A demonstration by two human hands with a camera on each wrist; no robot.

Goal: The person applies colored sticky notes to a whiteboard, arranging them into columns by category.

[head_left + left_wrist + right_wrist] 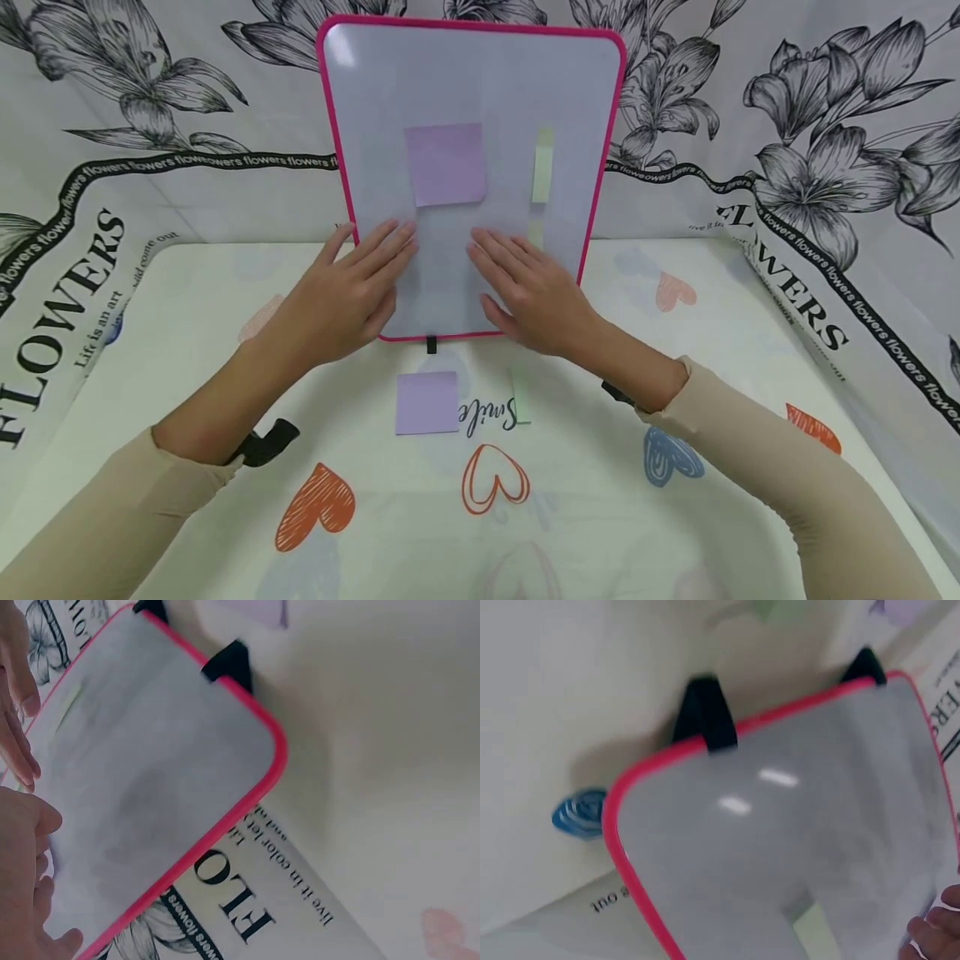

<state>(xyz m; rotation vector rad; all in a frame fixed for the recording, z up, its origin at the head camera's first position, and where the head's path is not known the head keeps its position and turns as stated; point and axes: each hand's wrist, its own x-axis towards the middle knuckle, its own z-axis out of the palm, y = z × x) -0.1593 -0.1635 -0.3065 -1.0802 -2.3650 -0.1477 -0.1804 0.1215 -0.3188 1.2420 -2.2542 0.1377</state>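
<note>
A whiteboard (442,283) with a pink frame stands upright on the table, facing me. A square purple sticky note (447,164) is stuck on its left half, and a narrow pale green sticky strip (543,167) on its right. Below the purple note, the straight fingers of my left hand (341,304) lie over the board's lower left. My right hand (534,292) lies over the lower right with fingers extended, overlapping the lower end of a second pale green strip (536,232). Neither hand grips anything.
Black feet (705,712) hold the board's bottom edge. In front of it lie another purple sticky note (427,404) and a pale green strip (522,398), beside printed lettering. Heart prints mark the tablecloth (390,517). A flower-printed cloth (247,200) hangs behind.
</note>
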